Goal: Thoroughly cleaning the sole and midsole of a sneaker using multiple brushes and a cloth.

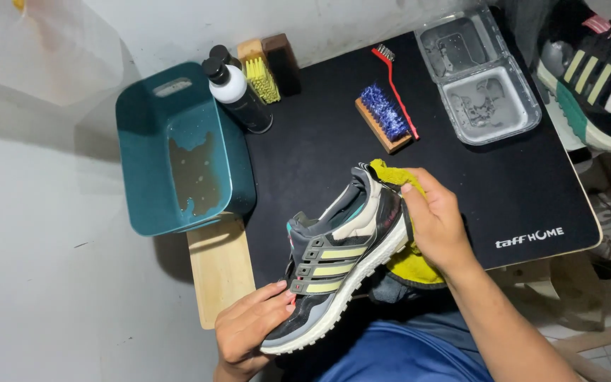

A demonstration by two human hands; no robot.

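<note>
Shoe: a grey and black knit running shoe with pale yellow side stripes and a white foam sole point(334, 265) is held tilted above the near edge of the black mat on the counter point(503, 177), toe toward 7 o'clock, heel toward 1 o'clock.
Left hand: the left hand point(249, 329) has its fingers closed around the toe and forefoot.
Right hand: the right hand point(436, 223) presses a yellow-green cloth point(408, 265) against the heel, fingers clamped on cloth and heel together.
Handling: the shoe looks light, with a soft upper that gives and a springy sole; likely damp and a little slippery. Firm holds are the sole edge and heel.
Around: at 10 o'clock a teal plastic tub with murky water point(178, 152); at 11 a black and white pump bottle point(238, 95); at 12 a wooden brush with blue bristles point(385, 117); at 1 a clear two-part tray point(479, 74).
</note>
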